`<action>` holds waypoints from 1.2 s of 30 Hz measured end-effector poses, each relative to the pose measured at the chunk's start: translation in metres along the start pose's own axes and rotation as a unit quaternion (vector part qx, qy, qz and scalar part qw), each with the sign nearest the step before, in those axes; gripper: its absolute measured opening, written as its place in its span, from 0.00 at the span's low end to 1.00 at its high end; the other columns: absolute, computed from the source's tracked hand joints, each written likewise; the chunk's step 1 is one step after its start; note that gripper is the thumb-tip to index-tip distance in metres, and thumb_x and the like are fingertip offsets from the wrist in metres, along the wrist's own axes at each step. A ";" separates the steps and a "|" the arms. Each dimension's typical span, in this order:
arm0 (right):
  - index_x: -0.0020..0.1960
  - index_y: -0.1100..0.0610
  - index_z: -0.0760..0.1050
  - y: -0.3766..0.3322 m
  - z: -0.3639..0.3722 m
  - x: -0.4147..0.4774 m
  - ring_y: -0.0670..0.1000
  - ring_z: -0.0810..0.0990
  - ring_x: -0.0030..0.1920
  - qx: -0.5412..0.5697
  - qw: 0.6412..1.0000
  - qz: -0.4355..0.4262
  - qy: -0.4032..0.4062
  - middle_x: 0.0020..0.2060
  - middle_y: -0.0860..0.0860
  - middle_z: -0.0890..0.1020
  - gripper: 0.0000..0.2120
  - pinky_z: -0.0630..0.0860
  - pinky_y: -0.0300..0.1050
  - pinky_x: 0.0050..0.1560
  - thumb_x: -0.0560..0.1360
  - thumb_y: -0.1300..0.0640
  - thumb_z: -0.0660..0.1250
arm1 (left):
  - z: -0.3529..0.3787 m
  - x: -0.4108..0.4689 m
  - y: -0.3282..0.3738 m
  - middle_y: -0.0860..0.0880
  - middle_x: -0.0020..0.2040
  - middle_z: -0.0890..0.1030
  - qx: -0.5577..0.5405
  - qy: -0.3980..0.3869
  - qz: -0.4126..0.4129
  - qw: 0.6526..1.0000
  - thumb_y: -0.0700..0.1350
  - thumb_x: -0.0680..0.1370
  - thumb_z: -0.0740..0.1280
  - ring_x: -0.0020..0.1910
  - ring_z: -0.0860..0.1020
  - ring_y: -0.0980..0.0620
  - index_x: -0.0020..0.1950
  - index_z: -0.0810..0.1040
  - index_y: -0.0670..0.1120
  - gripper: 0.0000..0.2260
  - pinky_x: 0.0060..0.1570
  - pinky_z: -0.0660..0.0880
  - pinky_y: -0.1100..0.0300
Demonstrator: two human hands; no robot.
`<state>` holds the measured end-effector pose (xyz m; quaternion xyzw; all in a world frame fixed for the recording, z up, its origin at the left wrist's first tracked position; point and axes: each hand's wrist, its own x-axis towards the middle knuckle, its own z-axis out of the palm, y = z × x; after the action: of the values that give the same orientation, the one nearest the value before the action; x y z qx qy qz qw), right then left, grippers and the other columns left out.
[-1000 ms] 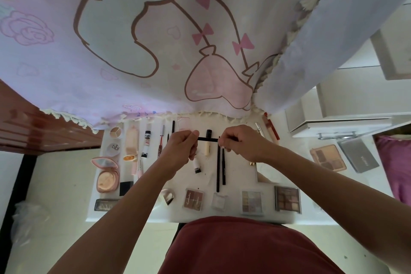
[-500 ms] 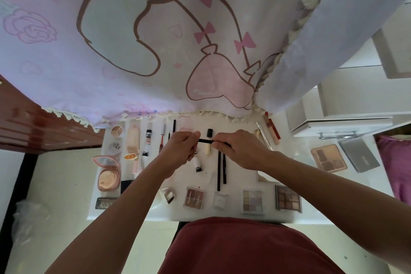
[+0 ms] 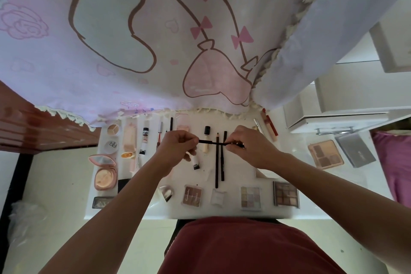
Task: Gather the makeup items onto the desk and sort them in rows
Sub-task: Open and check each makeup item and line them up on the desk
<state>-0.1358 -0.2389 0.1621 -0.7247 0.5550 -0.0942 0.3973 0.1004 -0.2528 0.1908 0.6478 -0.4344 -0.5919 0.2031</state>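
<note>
A thin black makeup pencil (image 3: 211, 142) is held level above the white desk (image 3: 240, 213), my left hand (image 3: 178, 147) pinching its left end and my right hand (image 3: 249, 147) its right end. Under it lie two long black pencils (image 3: 219, 162) side by side, a cream tube with a black cap (image 3: 206, 139) and a small white tube (image 3: 195, 162). Tubes and sticks form a back row on the left (image 3: 144, 140). Along the front edge stand several eyeshadow palettes (image 3: 192, 195), (image 3: 250, 198), (image 3: 285, 194). An open pink compact (image 3: 104, 173) is at the left.
A pink and lilac cartoon curtain (image 3: 155, 51) hangs down to the desk's far edge. On the right surface lie a peach palette (image 3: 325, 154) and a grey case (image 3: 355, 150), with red sticks (image 3: 270, 124) nearer the curtain. White drawers (image 3: 338, 115) stand at the right.
My hands drew closer together along the pencil half a second ago, then parted a little again; both still pinch it over the same spot. Nothing on the desk has moved.
</note>
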 end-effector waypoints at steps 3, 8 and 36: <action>0.54 0.52 0.82 0.021 0.001 -0.009 0.45 0.75 0.45 -0.022 0.996 0.066 0.054 0.45 0.45 0.77 0.10 0.70 0.41 0.48 0.77 0.50 0.68 | 0.002 0.009 0.000 0.40 0.39 0.82 -0.039 0.024 -0.015 0.999 0.33 0.75 0.69 0.38 0.82 0.46 0.45 0.81 0.39 0.03 0.35 0.79 0.60; 0.52 0.55 0.83 0.049 0.011 -0.014 0.44 0.76 0.43 0.039 0.971 0.221 0.077 0.41 0.44 0.80 0.09 0.67 0.38 0.42 0.75 0.51 0.72 | 0.010 0.018 -0.005 0.37 0.41 0.83 -0.060 0.032 -0.035 0.997 0.31 0.74 0.69 0.41 0.83 0.43 0.46 0.81 0.37 0.04 0.46 0.82 0.53; 0.47 0.59 0.83 0.015 0.023 0.004 0.44 0.79 0.33 0.347 0.909 0.231 -0.019 0.38 0.52 0.86 0.05 0.73 0.38 0.32 0.75 0.56 0.72 | 0.032 0.000 -0.024 0.40 0.42 0.85 -0.094 0.039 -0.065 0.993 0.33 0.77 0.67 0.37 0.83 0.48 0.50 0.78 0.36 0.03 0.37 0.81 0.60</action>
<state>-0.1320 -0.2330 0.1351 -0.3941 0.6313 -0.1728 0.6452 0.0774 -0.2320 0.1652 0.6753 -0.3253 -0.6166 0.2408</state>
